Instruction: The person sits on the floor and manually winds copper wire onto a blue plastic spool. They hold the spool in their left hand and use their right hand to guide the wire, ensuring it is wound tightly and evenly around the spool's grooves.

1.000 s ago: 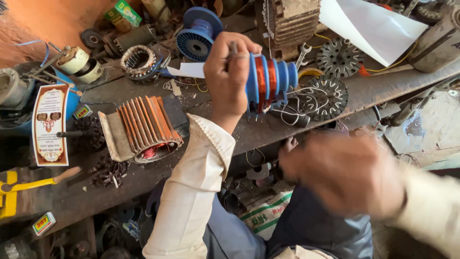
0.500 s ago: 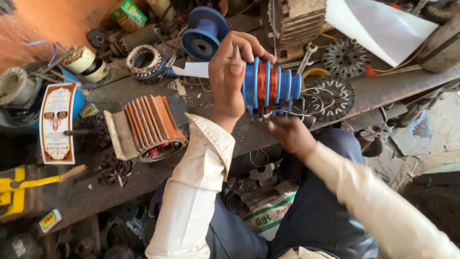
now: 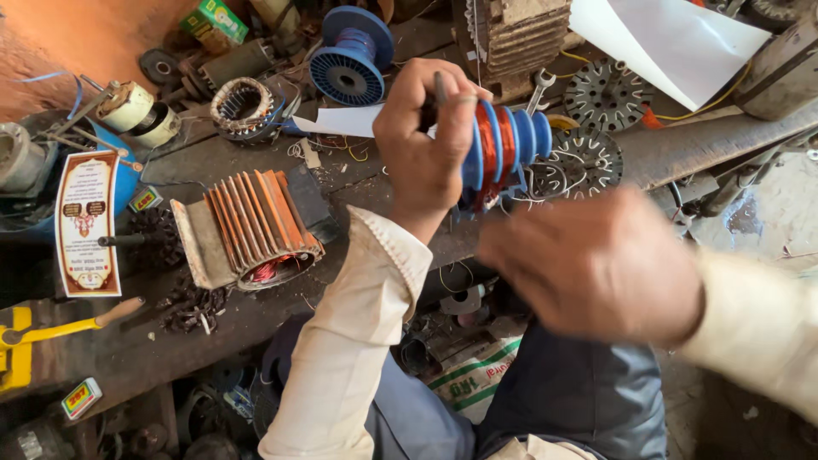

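A cluttered workshop bench is being looked down on, its dark top running from lower left to upper right of the frame. A finned orange motor body is lying on its side left of centre, a blue spool is standing near the top centre, and a white sheet is lying at the upper right. Two perforated metal discs are lying beside a spanner, just right of the former.

Compared with half a second ago, the right hand is being seen much nearer the camera: then it was below the former, close to the bench edge; now it is filling the centre right of the frame, blurred, well apart from the former. Whether its fingers are spread or curled cannot be told.

The left hand is being held up at centre, forearm rising from the bottom of the frame in a cream sleeve, the wrist bent. Its fingers are wrapped firmly around the left end of a blue winding former, which is being kept level above the bench, as before. Copper wire is wound in two of its grooves.
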